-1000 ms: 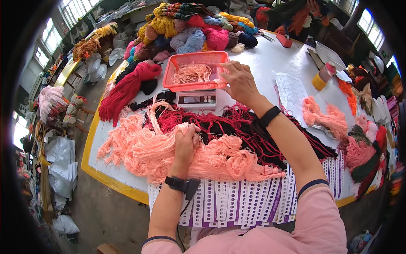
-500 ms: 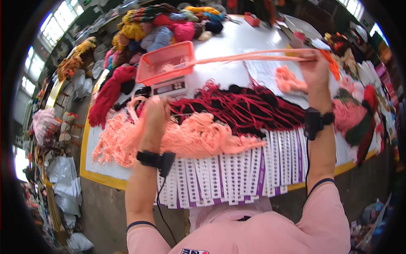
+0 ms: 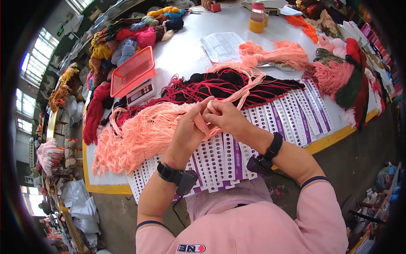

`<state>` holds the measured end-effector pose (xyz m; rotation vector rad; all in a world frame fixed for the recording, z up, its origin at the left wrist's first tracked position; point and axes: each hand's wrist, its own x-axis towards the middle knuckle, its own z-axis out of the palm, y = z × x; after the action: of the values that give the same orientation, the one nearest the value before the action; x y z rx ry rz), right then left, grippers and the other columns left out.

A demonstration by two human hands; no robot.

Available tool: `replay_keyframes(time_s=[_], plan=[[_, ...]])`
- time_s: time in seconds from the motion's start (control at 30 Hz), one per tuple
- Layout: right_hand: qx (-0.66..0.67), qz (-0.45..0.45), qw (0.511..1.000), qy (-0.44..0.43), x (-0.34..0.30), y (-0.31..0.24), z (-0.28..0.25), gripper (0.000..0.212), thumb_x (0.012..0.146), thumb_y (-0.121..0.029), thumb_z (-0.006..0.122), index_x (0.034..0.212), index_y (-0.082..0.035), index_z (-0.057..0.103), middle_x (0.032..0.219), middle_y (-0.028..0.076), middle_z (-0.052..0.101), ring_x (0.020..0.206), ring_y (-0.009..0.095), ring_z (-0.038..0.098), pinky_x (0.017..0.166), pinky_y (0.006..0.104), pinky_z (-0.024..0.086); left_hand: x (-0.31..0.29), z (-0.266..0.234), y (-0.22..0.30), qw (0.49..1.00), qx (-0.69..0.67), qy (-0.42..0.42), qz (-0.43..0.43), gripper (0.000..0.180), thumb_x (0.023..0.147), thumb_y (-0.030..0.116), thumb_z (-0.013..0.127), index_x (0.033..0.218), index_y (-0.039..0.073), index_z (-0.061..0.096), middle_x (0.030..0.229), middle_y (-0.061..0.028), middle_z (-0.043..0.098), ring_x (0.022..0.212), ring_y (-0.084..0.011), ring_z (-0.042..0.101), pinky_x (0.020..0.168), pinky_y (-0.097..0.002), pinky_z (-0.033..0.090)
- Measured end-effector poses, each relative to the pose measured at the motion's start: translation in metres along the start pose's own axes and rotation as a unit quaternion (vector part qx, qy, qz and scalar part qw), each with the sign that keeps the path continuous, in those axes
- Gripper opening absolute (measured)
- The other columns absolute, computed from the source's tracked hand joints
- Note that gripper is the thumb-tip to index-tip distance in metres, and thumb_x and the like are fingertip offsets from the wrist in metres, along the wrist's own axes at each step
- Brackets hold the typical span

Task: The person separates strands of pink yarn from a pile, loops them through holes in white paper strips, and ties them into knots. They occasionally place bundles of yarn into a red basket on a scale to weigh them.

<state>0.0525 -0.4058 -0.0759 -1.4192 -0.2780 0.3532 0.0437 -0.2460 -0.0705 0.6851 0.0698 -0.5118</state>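
Note:
My left hand (image 3: 189, 132) and my right hand (image 3: 227, 120) meet at the front of the table, both closed on a bundle of peach yarn strands (image 3: 243, 94). The strands run from my fingers up across the black and red yarn toward the peach skein (image 3: 279, 55) farther back. Under and left of my left hand spreads a loose heap of peach yarn (image 3: 131, 137). Long white cards with rows of round holes (image 3: 218, 158) lie beneath my hands along the near edge. The fingertips partly hide the strands they pinch.
A red plastic basket (image 3: 134, 72) rests on a small scale (image 3: 146, 91) at the left. Black and red yarn (image 3: 211, 86) stretches across the middle. Coloured skeins (image 3: 127, 48) pile up at the far left, others (image 3: 338, 76) at the right. Printed paper (image 3: 222, 46) and a jar (image 3: 256, 21) lie beyond.
The peach strands have left the basket. My right hand has come down and inward from the far right to meet my left hand. The view has turned, and a hand shows at the far edge.

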Motion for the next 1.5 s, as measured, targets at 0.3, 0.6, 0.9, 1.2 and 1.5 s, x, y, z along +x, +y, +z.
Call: replay_keyframes(time_s=[0.3, 0.6, 0.9, 1.2, 1.5], plan=[[0.044, -0.007, 0.999, -0.025, -0.006, 0.010, 0.002, 0.024, 0.093, -0.013, 0.064, 0.076, -0.011, 0.047, 0.076, -0.006, 0.043, 0.067, 0.003, 0.043, 0.056, 0.0200, 0.037, -0.015, 0.000, 0.001, 0.999, 0.025, 0.017, 0.010, 0.043, 0.103, 0.025, 0.042, 0.137, -0.002, 0.048, 0.130, -0.0126, 0.056, 0.114, -0.0223, 0.057, 0.099, -0.0408, 0.047], [-0.027, 0.026, 0.999, -0.039, -0.012, 0.006, 0.015, 0.018, 0.100, -0.018, 0.056, 0.085, -0.010, 0.052, 0.074, -0.005, 0.050, 0.065, 0.002, 0.045, 0.056, 0.0197, 0.037, -0.021, -0.010, 0.000, 0.999, 0.035, 0.022, 0.021, 0.047, 0.104, 0.029, 0.041, 0.139, -0.002, 0.045, 0.128, -0.0139, 0.056, 0.110, -0.0196, 0.059, 0.096, -0.0366, 0.049], [-0.066, 0.022, 0.983, -0.171, -0.024, -0.015, -0.044, 0.016, 0.099, -0.021, 0.056, 0.097, -0.006, 0.061, 0.087, -0.002, 0.059, 0.080, 0.005, 0.053, 0.073, 0.0217, 0.045, -0.046, -0.035, 0.040, 0.994, 0.090, -0.024, -0.055, 0.032, 0.102, 0.032, 0.049, 0.089, 0.005, 0.059, 0.053, 0.0101, 0.024, 0.041, -0.0035, 0.027, 0.039, -0.0221, 0.018], [-0.871, -0.159, 0.444, 0.139, -0.052, -0.058, -0.186, 0.016, 0.084, -0.014, 0.061, 0.095, -0.007, 0.071, 0.091, 0.009, 0.065, 0.088, 0.023, 0.061, 0.075, 0.0395, 0.045, -0.140, -0.150, 0.227, 0.883, 0.121, 0.076, 0.447, 0.048, 0.098, 0.019, 0.053, 0.140, -0.002, 0.043, 0.116, -0.0078, 0.064, 0.056, -0.0043, 0.032, 0.053, -0.0206, 0.032], [-0.169, -0.235, 0.954, -0.077, 0.010, -0.121, 0.020, 0.021, 0.092, -0.018, 0.059, 0.075, -0.005, 0.061, 0.084, 0.005, 0.059, 0.081, 0.019, 0.059, 0.085, 0.0388, 0.045, -0.037, 0.021, 0.053, 0.935, 0.295, -0.130, 0.147, 0.039, 0.092, 0.018, 0.063, 0.123, -0.005, 0.058, 0.078, 0.0039, 0.050, 0.054, -0.0020, 0.035, 0.049, -0.0186, 0.027]])
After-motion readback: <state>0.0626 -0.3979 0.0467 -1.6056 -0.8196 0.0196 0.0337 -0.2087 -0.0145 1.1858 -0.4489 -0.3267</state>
